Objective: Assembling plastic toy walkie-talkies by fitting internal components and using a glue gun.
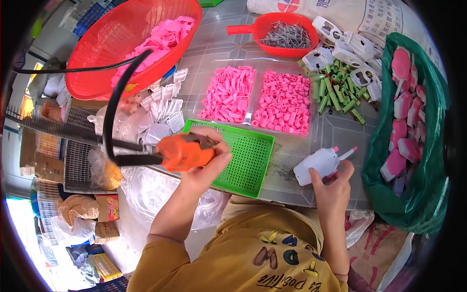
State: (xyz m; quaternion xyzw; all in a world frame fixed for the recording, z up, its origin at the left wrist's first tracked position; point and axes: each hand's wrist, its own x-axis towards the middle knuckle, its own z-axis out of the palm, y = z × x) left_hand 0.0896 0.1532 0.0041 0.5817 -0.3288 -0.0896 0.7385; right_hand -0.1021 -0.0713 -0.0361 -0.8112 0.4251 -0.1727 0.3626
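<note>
My left hand (pixel 214 158) is wrapped round an orange corded electric screwdriver (pixel 182 152), held above the left part of a green perforated tray (pixel 243 190). Its bit is hidden from view. In my right hand (pixel 333 190) is a white plastic casing (pixel 311 165) with small pink parts and a pink-tipped stem, just over the table to the right of the tray. Small metal screws (pixel 206 128) lie along the tray's far left end. Beyond it, a clear divided tray holds pink curved pieces (pixel 228 95) and small pink sleeves (pixel 282 102).
A red scoop (pixel 245 29) of screws and a red basket (pixel 78 73) of pink parts stand at the back. White shells (pixel 318 59) and green wired pieces (pixel 335 92) lie right. A green bag (pixel 404 209) holds pink-white units. The black cord (pixel 109 112) arches at left.
</note>
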